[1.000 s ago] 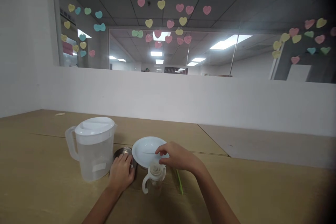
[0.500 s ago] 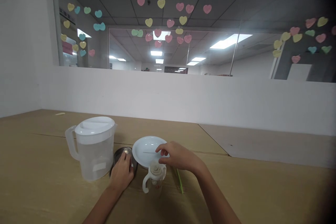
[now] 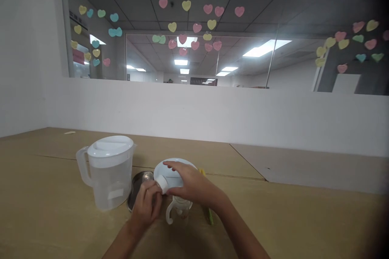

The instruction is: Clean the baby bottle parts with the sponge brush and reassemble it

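My right hand (image 3: pixel 194 186) is closed round a small white round-ended piece (image 3: pixel 163 184), held just above a clear baby cup with white handles (image 3: pixel 178 210). My left hand (image 3: pixel 147 206) has its fingers curled against the left end of that same piece. Behind the hands lies a white plate (image 3: pixel 174 166), partly covered by my right fingers. A steel bowl (image 3: pixel 138 186) sits left of the plate, half hidden by my left hand. I cannot tell what the white piece is.
A clear plastic jug with a white lid (image 3: pixel 107 172) stands at the left on the tan table (image 3: pixel 288 218). A thin green stick (image 3: pixel 210 215) lies right of the cup, with a yellow bit (image 3: pixel 201 171) behind my right hand. A white partition wall (image 3: pixel 212 109) runs along the back.
My right hand has moved left over the plate and now holds the small white piece. My left hand has lifted off the steel bowl and come up to meet it.
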{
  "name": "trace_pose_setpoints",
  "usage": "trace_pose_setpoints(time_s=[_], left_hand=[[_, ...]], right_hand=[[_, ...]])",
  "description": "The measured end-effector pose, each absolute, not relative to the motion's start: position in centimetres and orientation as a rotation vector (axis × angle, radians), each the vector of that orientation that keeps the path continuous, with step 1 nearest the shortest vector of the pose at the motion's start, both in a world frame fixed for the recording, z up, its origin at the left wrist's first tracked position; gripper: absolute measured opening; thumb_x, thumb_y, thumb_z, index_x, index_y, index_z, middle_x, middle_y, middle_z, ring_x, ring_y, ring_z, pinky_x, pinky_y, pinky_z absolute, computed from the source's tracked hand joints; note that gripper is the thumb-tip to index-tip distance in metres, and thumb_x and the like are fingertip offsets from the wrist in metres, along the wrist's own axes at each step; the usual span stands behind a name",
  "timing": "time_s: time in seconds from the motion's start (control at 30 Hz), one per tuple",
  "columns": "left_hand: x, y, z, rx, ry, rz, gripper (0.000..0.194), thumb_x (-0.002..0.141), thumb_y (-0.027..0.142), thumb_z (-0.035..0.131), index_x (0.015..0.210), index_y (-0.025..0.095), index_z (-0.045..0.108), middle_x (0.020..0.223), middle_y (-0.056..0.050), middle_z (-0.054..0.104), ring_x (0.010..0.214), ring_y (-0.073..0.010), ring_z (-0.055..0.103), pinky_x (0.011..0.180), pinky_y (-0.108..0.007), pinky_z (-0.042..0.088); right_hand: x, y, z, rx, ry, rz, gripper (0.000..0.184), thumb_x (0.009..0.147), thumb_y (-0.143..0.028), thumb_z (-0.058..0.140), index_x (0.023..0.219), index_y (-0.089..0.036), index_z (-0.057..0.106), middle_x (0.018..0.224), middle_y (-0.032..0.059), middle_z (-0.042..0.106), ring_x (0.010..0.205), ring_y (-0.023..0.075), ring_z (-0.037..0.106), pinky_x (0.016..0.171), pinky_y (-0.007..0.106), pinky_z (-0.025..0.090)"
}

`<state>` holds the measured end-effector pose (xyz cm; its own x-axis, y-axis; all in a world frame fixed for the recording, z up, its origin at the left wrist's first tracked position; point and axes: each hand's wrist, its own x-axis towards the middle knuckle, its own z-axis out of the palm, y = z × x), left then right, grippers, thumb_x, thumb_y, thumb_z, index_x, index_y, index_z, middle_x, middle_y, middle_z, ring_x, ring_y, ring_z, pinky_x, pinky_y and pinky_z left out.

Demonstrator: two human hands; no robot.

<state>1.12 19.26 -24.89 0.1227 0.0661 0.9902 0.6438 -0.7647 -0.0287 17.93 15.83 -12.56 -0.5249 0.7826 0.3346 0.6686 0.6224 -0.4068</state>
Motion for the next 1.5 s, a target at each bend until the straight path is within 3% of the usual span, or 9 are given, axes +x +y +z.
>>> trace_pose_setpoints(time_s=[0.23, 0.47, 0.83, 1.4, 1.5], left_hand=[[1.6, 19.3, -25.5, -2.034, -0.634, -1.688, 0.025, 0.082, 0.007, 0.046, 0.106, 0.017, 0.050, 0.094, -0.007, 0.058, 0.091, -0.0147, 0.058, 0.079, -0.028, 0.051], [0.7, 20.1, -25.0, -2.009, -0.588, -1.666, 0.028, 0.083, 0.008, 0.049, 0.108, 0.018, 0.047, 0.090, -0.006, 0.063, 0.089, -0.0149, 0.062, 0.076, -0.029, 0.054], [0.4, 20.1, -24.8, -2.043, -0.534, -1.537, 0.019, 0.084, 0.009, 0.048, 0.100, 0.017, 0.053, 0.084, -0.005, 0.063, 0.083, -0.0121, 0.061, 0.077, -0.024, 0.053], [1.0, 19.8, -25.5, -2.086, -0.578, -1.438, 0.041, 0.082, 0.008, 0.050, 0.121, 0.021, 0.046, 0.085, -0.004, 0.063, 0.082, -0.0137, 0.061, 0.077, -0.027, 0.051], [1.6, 19.9, -26.0, -2.088, -0.712, -1.546, 0.046, 0.085, 0.018, 0.048, 0.130, 0.020, 0.036, 0.099, -0.009, 0.061, 0.094, -0.0174, 0.059, 0.079, -0.031, 0.050]], right_hand=[[17.3, 16.2, -13.3, -1.121, -2.503, 0.275, 0.042, 0.072, -0.029, 0.063, 0.113, -0.020, 0.059, 0.112, 0.0044, 0.061, 0.105, 0.0212, 0.053, 0.091, 0.031, 0.039], [18.3, 15.5, -11.6, -1.100, -2.499, 0.312, 0.043, 0.066, -0.035, 0.070, 0.107, -0.024, 0.061, 0.105, 0.0021, 0.060, 0.099, 0.0183, 0.053, 0.085, 0.027, 0.040], [19.3, 15.4, -11.4, -1.108, -2.548, 0.294, 0.046, 0.063, -0.038, 0.072, 0.107, -0.024, 0.063, 0.101, 0.0019, 0.060, 0.096, 0.0179, 0.053, 0.083, 0.027, 0.039], [19.9, 16.2, -12.6, -1.167, -2.431, 0.217, 0.044, 0.062, -0.036, 0.072, 0.104, -0.025, 0.064, 0.102, 0.0020, 0.062, 0.099, 0.0209, 0.054, 0.084, 0.030, 0.041], [20.1, 16.4, -12.2, -1.174, -2.411, 0.206, 0.041, 0.061, -0.029, 0.072, 0.102, -0.024, 0.065, 0.099, 0.0027, 0.062, 0.095, 0.0197, 0.056, 0.081, 0.030, 0.043]])
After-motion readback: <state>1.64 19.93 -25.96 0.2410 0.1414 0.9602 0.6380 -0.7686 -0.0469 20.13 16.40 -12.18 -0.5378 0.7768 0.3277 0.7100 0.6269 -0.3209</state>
